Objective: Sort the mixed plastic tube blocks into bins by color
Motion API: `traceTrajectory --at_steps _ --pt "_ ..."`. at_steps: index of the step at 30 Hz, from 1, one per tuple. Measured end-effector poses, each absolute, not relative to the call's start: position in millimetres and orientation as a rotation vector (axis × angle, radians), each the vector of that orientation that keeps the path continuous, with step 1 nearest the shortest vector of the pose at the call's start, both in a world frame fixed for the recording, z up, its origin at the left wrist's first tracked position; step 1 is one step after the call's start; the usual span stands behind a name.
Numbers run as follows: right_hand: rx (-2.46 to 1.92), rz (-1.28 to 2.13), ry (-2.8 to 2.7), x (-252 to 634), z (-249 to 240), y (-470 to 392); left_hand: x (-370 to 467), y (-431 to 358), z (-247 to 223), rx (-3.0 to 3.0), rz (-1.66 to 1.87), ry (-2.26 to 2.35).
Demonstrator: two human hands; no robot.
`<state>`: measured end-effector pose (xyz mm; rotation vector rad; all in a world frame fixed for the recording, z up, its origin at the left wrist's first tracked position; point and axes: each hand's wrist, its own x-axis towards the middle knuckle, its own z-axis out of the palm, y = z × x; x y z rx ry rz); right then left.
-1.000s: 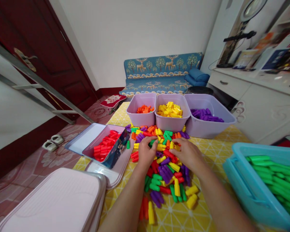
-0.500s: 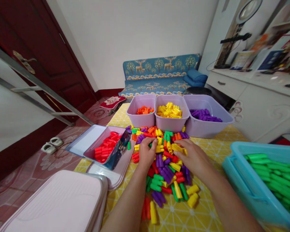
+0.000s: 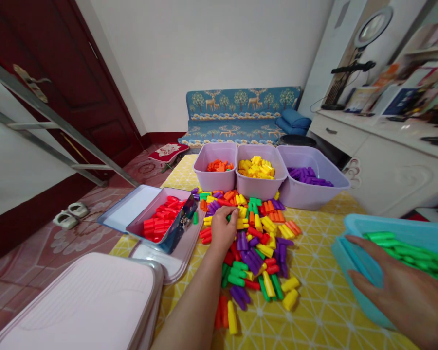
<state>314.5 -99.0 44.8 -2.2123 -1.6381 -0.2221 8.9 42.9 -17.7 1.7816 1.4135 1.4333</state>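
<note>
Right now, a loose pile of red, yellow, green, purple and orange finger-shaped plastic pieces [image 3: 253, 261] spreads down the middle of the table [image 3: 319, 272], which wears a yellow, white-lined cloth [image 3: 263, 321]. The left hand [image 3: 223, 227] is at the pile's left side, thumb and fingertips curled close by a small green piece [image 3: 229, 218]; from where I stand, I can't tell whether it grips that. The right hand [image 3: 397, 287] is spread open, thumb and fingers apart, at the turquoise plastic bin [image 3: 354, 222] of green pieces [image 3: 394, 244] by the table's right edge. Toward the far edge stand three lilac plastic tubs [image 3: 257, 187] holding orange, yellow and purple pieces; by the left edge, a dark-blue-sided open box [image 3: 175, 234] holds red ones [image 3: 162, 218].
</note>
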Motion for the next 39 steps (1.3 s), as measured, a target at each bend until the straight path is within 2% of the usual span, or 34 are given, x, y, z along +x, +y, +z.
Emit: traceTrajectory --at_steps 4,9,31,36,39 --pt "-2.367 -0.166 -1.808 284.9 65.8 -81.6 9.1 43.1 -17.2 1.785 1.422 1.418" --pt "-2.427 -0.284 -1.787 257.5 81.9 -58.2 9.5 43.4 -17.1 1.781 1.405 1.423" --pt "-2.143 -0.368 -1.819 236.6 74.8 -33.8 8.8 41.8 -16.4 1.796 1.408 1.419" --pt "-1.739 -0.464 -1.635 214.6 84.9 -35.4 9.0 42.2 -17.0 1.79 1.409 1.42" --pt "-1.431 -0.28 -1.712 188.5 82.2 -27.8 9.1 41.8 -17.3 1.784 1.412 1.413"
